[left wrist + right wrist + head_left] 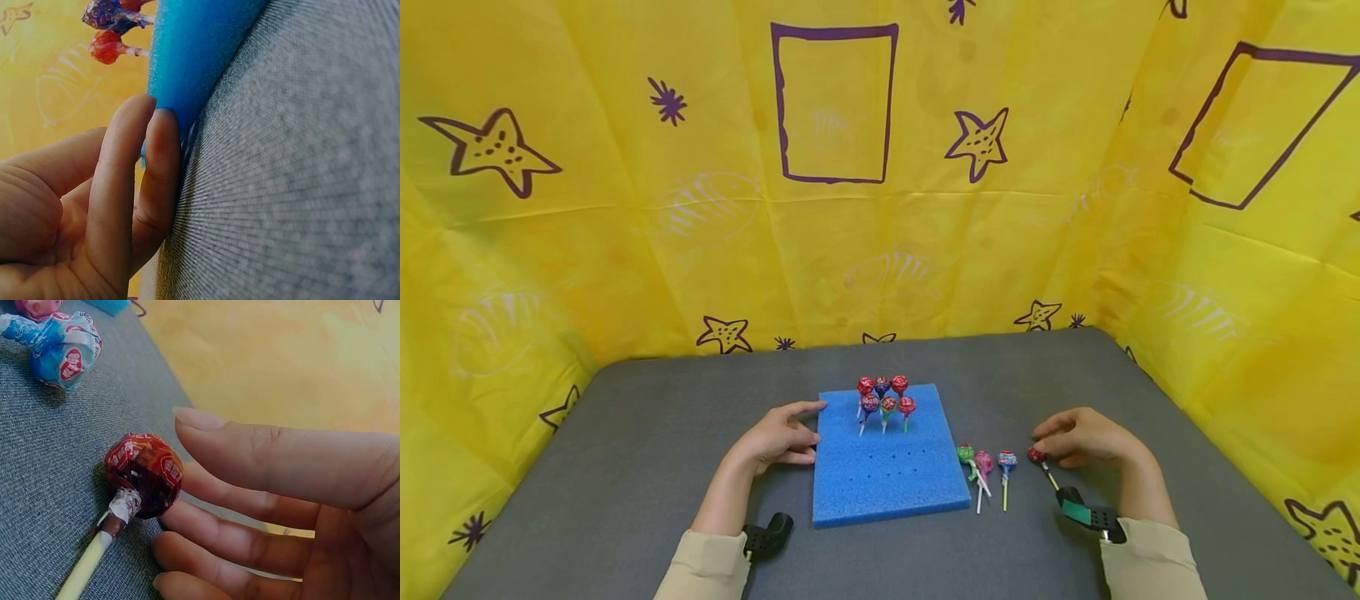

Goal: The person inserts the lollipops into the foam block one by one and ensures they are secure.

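A blue foam board (887,493) lies on the grey table, with several wrapped lollipops (888,405) standing in two rows toward its far side. My left hand (780,435) is at the board's left edge; in the left wrist view its fingertips (164,128) touch the foam. On the right, my right hand (1088,437) is beside a dark red lollipop (145,475) that lies on the table. The thumb and fingers are spread around the candy's right side, not closed on it. The lollipop's yellow stick points toward me.
Between board and right hand lie a blue lollipop (1007,459) with a yellow stick, a pink lollipop (983,462) and a green lollipop (966,452), the last two close together. Small holes dot the board's near half. A yellow patterned curtain (850,225) stands behind the table.
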A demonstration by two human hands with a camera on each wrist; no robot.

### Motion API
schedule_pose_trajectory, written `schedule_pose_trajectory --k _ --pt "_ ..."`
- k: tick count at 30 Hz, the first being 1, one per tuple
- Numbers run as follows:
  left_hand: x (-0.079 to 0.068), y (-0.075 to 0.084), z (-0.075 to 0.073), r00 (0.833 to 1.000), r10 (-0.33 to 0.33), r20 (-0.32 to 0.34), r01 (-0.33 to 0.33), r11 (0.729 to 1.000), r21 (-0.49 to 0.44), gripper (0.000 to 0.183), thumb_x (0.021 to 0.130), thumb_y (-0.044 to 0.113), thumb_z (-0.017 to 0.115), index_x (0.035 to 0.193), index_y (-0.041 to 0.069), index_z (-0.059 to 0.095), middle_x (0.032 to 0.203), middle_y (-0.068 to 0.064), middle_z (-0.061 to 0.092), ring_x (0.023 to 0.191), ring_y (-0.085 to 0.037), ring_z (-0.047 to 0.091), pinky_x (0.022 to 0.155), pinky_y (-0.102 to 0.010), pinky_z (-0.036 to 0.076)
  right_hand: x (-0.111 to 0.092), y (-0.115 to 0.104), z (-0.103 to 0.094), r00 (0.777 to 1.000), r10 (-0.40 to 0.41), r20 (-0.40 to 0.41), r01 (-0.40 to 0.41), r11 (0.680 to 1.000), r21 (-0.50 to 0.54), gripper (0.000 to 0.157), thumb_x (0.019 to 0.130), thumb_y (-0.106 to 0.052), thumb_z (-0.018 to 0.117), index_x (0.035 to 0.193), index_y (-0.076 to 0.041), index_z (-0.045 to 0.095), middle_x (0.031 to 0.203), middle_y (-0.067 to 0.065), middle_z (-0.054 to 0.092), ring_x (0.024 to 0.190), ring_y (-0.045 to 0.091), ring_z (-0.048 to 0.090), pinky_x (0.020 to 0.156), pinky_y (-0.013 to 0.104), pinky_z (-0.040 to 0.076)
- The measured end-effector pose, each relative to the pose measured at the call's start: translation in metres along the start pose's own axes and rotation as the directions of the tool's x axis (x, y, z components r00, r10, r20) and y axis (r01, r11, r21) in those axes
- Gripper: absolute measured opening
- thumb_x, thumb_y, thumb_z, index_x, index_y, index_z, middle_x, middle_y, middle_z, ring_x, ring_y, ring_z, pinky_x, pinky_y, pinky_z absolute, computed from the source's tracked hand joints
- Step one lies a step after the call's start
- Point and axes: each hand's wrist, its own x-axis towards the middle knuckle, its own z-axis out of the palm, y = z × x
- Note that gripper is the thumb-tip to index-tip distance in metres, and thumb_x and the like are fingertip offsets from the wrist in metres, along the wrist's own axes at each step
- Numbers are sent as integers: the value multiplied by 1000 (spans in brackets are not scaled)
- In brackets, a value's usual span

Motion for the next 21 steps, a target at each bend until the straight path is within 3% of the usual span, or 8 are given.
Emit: schedule_pose_trajectory --k 9,21 --pt "-1 0 1 1000 -3 -8 3 1000 0 61 93 3 63 149 12 42 86 -10 60 67 -13 63 64 -27 63 1 -6 7 1000 22 7 -22 999 -27 44 86 -25 76 117 5 66 97 -1 75 83 12 63 77 32 61" --pt "-1 1 1 1000 -5 -6 5 1000 -1 60 93 3 63 149 12 43 86 -10 61 67 -12 63 64 -27 62 4 -8 9 1000 24 6 -24 997 -67 37 84 -21 77 111 3 69 93 -3 73 82 13 61 74 31 60"
